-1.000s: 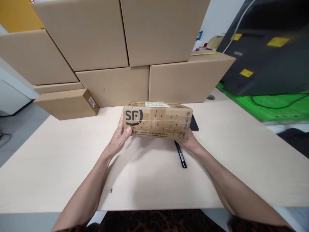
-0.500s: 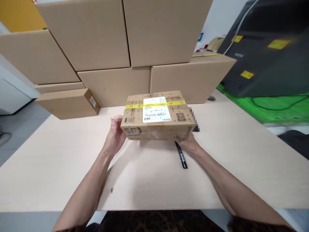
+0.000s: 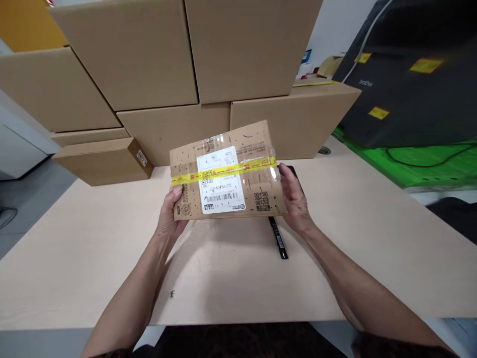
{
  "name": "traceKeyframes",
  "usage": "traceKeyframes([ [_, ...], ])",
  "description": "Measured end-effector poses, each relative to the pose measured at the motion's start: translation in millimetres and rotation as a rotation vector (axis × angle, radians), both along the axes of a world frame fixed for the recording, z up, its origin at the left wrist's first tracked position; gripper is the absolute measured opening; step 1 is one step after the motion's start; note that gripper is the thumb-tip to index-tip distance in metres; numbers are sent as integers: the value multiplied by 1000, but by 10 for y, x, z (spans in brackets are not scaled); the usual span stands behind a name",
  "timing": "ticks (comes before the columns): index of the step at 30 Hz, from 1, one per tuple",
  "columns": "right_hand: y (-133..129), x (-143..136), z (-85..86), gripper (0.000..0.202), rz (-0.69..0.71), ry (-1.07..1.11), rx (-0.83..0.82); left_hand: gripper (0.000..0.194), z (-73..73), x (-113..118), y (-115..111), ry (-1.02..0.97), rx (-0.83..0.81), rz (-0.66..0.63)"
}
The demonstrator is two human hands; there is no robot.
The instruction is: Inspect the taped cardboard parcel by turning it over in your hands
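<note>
Black is the marker (image 3: 278, 239) lying on the table (image 3: 231, 288), nearer than the parcel (image 3: 253, 185). Left hand (image 3: 170, 211) and right hand (image 3: 297, 206) grip the parcel's opposite ends, above the table; these ends suit holding. Its cardboard seems stiff and rather light, the yellow tape (image 3: 253, 165) maybe slippery. Behind the parcel stand large cartons (image 3: 175, 134).

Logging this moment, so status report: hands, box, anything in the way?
Left hand and right hand gripping opposite ends of taped box. Label side facing wearer. Black marker on table, just below box in view.
</note>
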State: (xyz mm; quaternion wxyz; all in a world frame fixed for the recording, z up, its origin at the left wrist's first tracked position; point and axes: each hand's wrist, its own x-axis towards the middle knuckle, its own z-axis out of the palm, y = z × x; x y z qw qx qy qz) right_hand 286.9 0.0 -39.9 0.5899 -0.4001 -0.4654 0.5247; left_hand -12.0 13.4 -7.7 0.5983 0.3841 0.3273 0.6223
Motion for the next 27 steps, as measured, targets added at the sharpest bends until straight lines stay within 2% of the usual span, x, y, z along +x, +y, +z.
traceKeyframes([
  [2, -15, -17, 40, 78, -10, 81, 1, 51, 15, 15, -8, 16, 29, 72],
  [5, -54, -43, 36, 83, 148, 128, 16, 52, 5, 30, -19, 50, 58, 133],
  [7, -85, -50, 22, 91, 234, 102, 34, 53, -13, 34, -26, 73, 82, 127],
  [10, -121, -61, 36, 94, 273, 88, -11, 58, -34, 32, -38, 109, 103, 106],
  [15, -109, -99, 97, 78, 210, 184, -78, 67, -54, 28, -40, 147, 129, 53],
  [18, -57, -98, 92, 71, 122, 286, -114, 69, -64, 25, -33, 130, 161, 14],
  [21, 4, -88, 63, 63, 95, 350, -182, 75, -58, 31, -46, 147, 133, -39],
  [24, 44, -93, 16, 52, 100, 331, -232, 72, -31, 62, -81, 159, 152, -84],
  [27, 54, -109, -31, 48, 74, 239, -196, 66, -5, 100, -115, 140, 163, -121],
])
